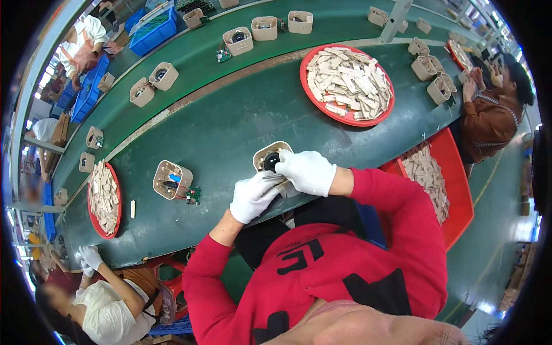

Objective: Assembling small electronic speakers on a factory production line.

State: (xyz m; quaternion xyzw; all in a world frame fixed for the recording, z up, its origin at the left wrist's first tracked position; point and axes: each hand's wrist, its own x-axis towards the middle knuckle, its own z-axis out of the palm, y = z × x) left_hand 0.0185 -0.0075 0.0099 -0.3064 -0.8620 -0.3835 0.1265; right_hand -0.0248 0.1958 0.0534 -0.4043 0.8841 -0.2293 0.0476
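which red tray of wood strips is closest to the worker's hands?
The rectangular red bin beside the right hand, off the belt. The two round red trays lie farther off on the belt.

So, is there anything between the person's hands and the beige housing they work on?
Nothing visible stands between them. The right hand in a white glove lies directly on the beige housing at the belt's near edge, and the left hand is close beside it, holding a small thin piece. Other housings lie apart.
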